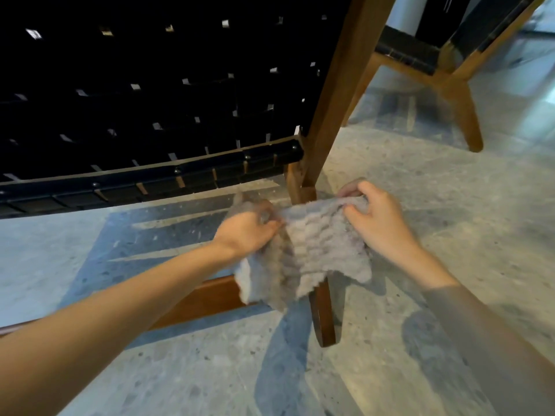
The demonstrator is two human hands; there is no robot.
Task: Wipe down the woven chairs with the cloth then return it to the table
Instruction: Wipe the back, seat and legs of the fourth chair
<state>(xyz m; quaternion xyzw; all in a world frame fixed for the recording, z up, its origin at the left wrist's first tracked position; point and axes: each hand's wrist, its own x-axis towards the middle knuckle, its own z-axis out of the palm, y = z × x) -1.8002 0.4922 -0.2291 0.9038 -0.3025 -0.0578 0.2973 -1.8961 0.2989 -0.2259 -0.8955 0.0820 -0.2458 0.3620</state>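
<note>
A fluffy grey cloth (315, 250) hangs stretched between both hands, just in front of the near chair's wooden leg. My left hand (246, 232) grips its left edge in a fist. My right hand (375, 217) pinches its upper right corner. The near woven chair (150, 100) has black straps on a brown wooden frame and fills the upper left. Its back leg (333, 94) rises right behind the cloth. A second woven chair (426, 52) of the same make stands at the upper right.
The floor (450, 205) is pale speckled stone with chair shadows on it. A low wooden rail (204, 298) and a short wooden foot (322, 316) of the near chair lie below the cloth. No table is in view.
</note>
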